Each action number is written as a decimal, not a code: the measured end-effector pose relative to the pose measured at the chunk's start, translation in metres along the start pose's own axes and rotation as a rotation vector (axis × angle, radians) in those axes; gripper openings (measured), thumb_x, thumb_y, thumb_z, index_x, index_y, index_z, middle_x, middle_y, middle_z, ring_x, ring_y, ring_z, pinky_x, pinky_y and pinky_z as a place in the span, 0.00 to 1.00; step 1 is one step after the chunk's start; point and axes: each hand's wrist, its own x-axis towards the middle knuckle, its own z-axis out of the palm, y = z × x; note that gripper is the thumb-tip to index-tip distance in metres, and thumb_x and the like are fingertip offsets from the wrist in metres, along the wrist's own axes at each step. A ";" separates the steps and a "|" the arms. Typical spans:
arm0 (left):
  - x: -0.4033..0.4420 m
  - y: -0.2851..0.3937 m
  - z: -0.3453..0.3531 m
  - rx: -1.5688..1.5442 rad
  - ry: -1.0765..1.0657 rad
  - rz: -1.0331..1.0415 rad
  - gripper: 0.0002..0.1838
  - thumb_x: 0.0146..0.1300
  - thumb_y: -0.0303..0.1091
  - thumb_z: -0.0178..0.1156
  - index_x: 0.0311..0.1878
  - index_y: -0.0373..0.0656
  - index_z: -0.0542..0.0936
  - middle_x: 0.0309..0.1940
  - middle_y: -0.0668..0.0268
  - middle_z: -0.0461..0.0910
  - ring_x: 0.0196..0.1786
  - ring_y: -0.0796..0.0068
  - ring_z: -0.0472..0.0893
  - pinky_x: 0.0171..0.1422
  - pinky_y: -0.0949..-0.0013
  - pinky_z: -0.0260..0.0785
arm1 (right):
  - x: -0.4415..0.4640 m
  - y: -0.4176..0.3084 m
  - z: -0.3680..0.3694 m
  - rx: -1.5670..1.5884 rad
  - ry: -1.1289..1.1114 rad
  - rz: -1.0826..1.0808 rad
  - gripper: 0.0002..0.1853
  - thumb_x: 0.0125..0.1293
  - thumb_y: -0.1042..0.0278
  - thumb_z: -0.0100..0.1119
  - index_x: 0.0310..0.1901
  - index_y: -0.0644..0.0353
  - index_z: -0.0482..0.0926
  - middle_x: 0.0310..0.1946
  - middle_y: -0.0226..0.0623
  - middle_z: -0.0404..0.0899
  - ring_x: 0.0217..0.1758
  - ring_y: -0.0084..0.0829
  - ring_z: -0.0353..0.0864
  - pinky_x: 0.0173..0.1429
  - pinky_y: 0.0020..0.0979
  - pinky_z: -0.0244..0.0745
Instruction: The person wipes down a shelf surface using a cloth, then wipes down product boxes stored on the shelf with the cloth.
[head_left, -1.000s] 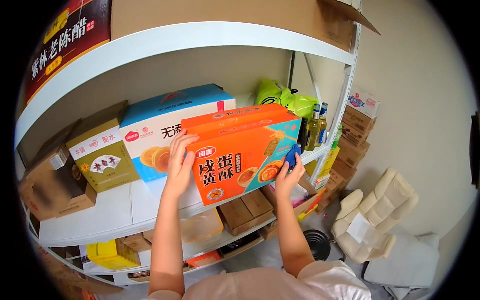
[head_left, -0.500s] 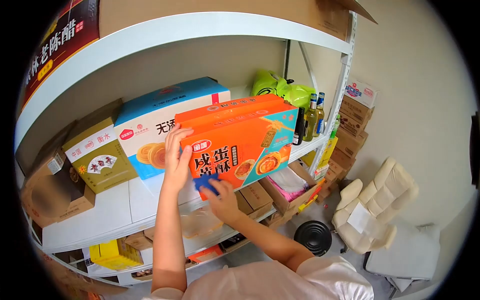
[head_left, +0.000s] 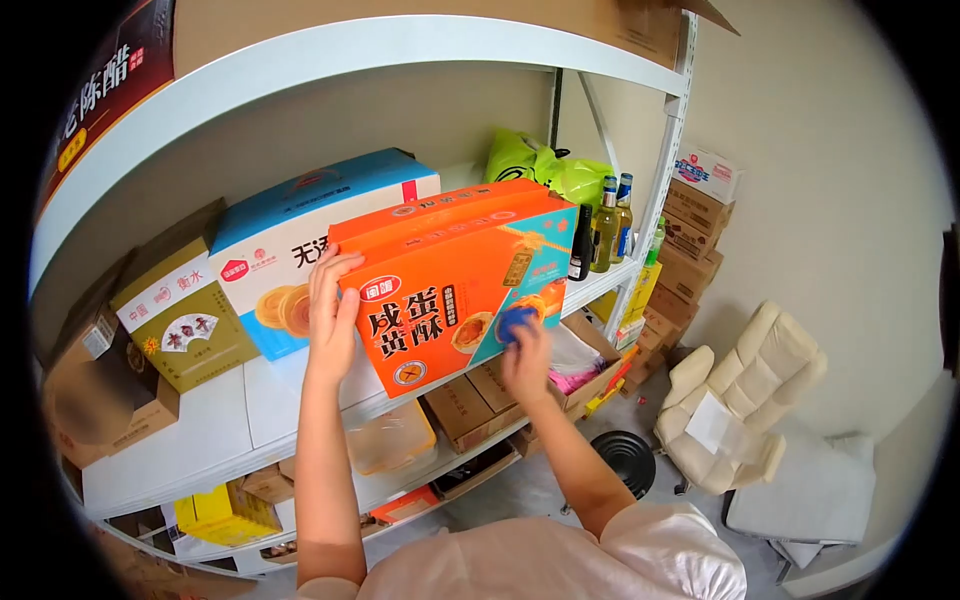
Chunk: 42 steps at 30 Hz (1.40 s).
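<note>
An orange and teal egg-yolk pastry box [head_left: 410, 262] stands tilted at the front of the white shelf. My left hand [head_left: 330, 318] grips its left end, fingers over the top edge and thumb on the front face. A crumpled blue cloth [head_left: 514, 322] is bunched in my right hand [head_left: 528, 366], against the pastry pictures on the teal part of the front. Close behind stands a second orange box [head_left: 440, 207], partly hidden. To the left is a blue and white carton [head_left: 262, 275], its right part covered by the pastry box and my hand.
An olive carton [head_left: 190, 335] and a brown carton [head_left: 130, 400] stand at the left. Glass bottles [head_left: 604, 235] and a green bag [head_left: 550, 165] are close to the box's right end. Below are an open carton [head_left: 590, 385], a black round stool [head_left: 622, 462] and a cream chair [head_left: 745, 400].
My right hand has moved the blue cloth rightward and up across the box front, from the lower left lettering to the pastry pictures. My left hand keeps its hold. The whole view has shifted slightly.
</note>
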 end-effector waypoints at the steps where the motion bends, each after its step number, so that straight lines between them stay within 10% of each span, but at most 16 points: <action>1: 0.000 0.000 0.000 0.002 -0.006 0.002 0.17 0.69 0.36 0.47 0.56 0.40 0.75 0.62 0.56 0.71 0.75 0.54 0.58 0.77 0.55 0.48 | 0.008 0.012 -0.009 -0.041 0.049 0.031 0.22 0.56 0.81 0.55 0.55 0.63 0.70 0.58 0.58 0.67 0.60 0.59 0.67 0.64 0.51 0.63; 10: 0.000 0.002 0.001 0.002 0.001 -0.005 0.17 0.69 0.35 0.47 0.56 0.40 0.75 0.62 0.56 0.71 0.74 0.54 0.59 0.77 0.55 0.48 | -0.002 0.027 -0.007 -0.040 0.197 0.274 0.21 0.58 0.81 0.54 0.55 0.66 0.67 0.54 0.57 0.64 0.59 0.58 0.66 0.65 0.48 0.61; 18: 0.000 -0.003 0.003 -0.018 0.012 0.018 0.18 0.69 0.36 0.47 0.57 0.40 0.74 0.62 0.56 0.71 0.74 0.54 0.59 0.77 0.55 0.48 | -0.058 -0.086 0.032 0.186 -0.153 0.071 0.19 0.49 0.79 0.62 0.45 0.53 0.77 0.49 0.45 0.71 0.50 0.50 0.74 0.49 0.44 0.74; 28: -0.001 -0.005 0.004 -0.034 0.015 0.017 0.18 0.69 0.35 0.47 0.57 0.40 0.74 0.62 0.56 0.70 0.75 0.54 0.58 0.77 0.55 0.47 | -0.055 -0.132 0.044 0.276 -0.422 -0.468 0.12 0.55 0.70 0.62 0.43 0.54 0.80 0.47 0.40 0.76 0.50 0.46 0.76 0.52 0.44 0.76; 30: -0.001 -0.004 0.004 -0.032 0.019 0.028 0.17 0.68 0.35 0.48 0.57 0.39 0.74 0.62 0.56 0.71 0.75 0.53 0.58 0.77 0.55 0.48 | -0.053 -0.118 0.033 0.374 -0.502 0.200 0.14 0.51 0.70 0.64 0.42 0.55 0.80 0.47 0.40 0.76 0.50 0.44 0.76 0.52 0.44 0.76; 31: -0.002 -0.005 0.004 0.000 0.016 0.030 0.17 0.68 0.35 0.49 0.57 0.39 0.74 0.62 0.56 0.71 0.75 0.52 0.59 0.77 0.55 0.48 | -0.038 -0.098 0.021 0.203 -0.177 -0.127 0.14 0.47 0.75 0.65 0.38 0.54 0.79 0.46 0.43 0.74 0.50 0.47 0.75 0.48 0.44 0.74; 36: -0.001 -0.004 0.003 0.056 0.022 0.043 0.17 0.68 0.34 0.51 0.57 0.39 0.73 0.61 0.55 0.71 0.74 0.52 0.59 0.77 0.54 0.48 | 0.034 0.007 -0.021 0.206 0.500 0.438 0.20 0.55 0.82 0.48 0.52 0.64 0.70 0.49 0.48 0.72 0.53 0.40 0.72 0.58 0.34 0.68; 42: 0.000 -0.006 0.000 0.050 -0.018 0.052 0.19 0.68 0.36 0.51 0.59 0.40 0.72 0.67 0.54 0.66 0.74 0.51 0.59 0.77 0.54 0.48 | 0.050 0.065 -0.037 0.420 0.050 0.771 0.21 0.53 0.82 0.48 0.51 0.65 0.74 0.41 0.44 0.78 0.43 0.34 0.78 0.52 0.32 0.72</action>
